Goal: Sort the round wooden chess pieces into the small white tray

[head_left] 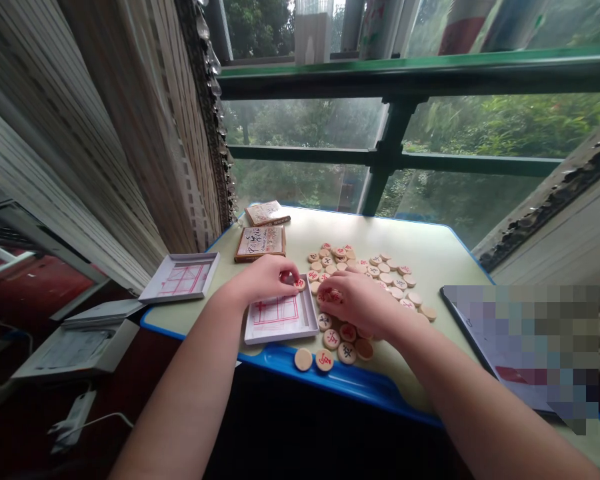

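My left hand [270, 275] pinches a round wooden xiangqi piece [299, 285] with a red character, above the far right corner of a shallow white box tray [306, 330]. Red grid lines [275, 310] mark the tray's floor. Over the pile of loose wooden pieces [373, 270] is my right hand [355, 300], its fingers curled down around red-marked pieces [330, 295]; how firmly it grips them I cannot tell. Some pieces lie face up with red or black characters, others show a blank side. The right hand hides part of the pile.
Two printed boxes [261, 241] lie at the table's back left. A second white tray [180, 277] overhangs the left edge. A tablet-like device [480, 347], partly blurred, rests at right. Two pieces [324, 360] sit by the blue front groove [360, 383]. Curtains [145, 120] hang at left.
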